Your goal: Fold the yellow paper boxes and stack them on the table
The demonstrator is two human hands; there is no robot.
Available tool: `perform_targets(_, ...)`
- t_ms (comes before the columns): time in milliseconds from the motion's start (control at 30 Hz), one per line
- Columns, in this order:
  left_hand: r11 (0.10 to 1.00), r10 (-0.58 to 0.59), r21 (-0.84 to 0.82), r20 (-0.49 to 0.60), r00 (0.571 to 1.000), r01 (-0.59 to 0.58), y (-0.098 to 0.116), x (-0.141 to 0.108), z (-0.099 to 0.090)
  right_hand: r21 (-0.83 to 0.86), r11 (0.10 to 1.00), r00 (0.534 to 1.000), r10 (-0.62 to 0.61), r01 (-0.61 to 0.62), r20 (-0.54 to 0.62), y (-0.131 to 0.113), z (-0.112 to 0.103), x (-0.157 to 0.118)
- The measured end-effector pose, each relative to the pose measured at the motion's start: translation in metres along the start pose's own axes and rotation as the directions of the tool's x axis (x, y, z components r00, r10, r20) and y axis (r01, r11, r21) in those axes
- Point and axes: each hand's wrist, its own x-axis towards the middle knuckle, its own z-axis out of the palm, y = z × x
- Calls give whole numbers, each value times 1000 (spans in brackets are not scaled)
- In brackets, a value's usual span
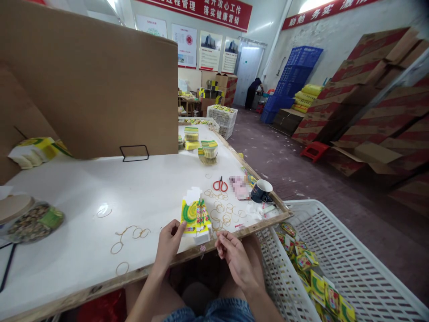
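Observation:
A stack of flattened yellow-and-green cartons with white flaps lies near the front edge of the white table. My left hand is at its left side, fingers loosely curled and a gap between thumb and forefinger. The thumb tip touches the stack's left edge. My right hand is over the table's front edge, right of the stack and apart from it. Its fingers are pinched together, and what they hold, if anything, is too small to make out. Loose rubber bands lie just beyond it.
Red-handled scissors, a dark mug and carton bundles are on the table. A tall cardboard sheet stands behind. At left is a jar. A white crate with yellow packets is at right.

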Motion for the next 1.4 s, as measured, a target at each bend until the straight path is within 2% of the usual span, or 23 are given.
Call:
perform_targets(867, 999, 28, -44, -51, 998, -30, 7, -6, -3, -28, 1000, 1000, 12, -13, -8, -1, 4, -3)
perform_targets(1133, 987, 8, -156, -93, 996, -22, 18, -6, -11, -93, 996, 999, 0, -4, -49, -6, 13, -1)
perform_targets(1267, 982, 22, -183, -152, 988, -50, 32, -20, -10, -227, 972, 993, -82, 61, -84, -15, 19, 4)
perform_targets(1333, 983, 12, -175, -187, 982, -45, 38, -32, -7, -277, 956, 992, -116, 97, -52, -18, 22, 7)
perform_targets(1400, 974, 18, -220, -171, 985, -56, 44, -45, -3, -318, 941, 993, -114, 114, 16, -19, 26, 9)
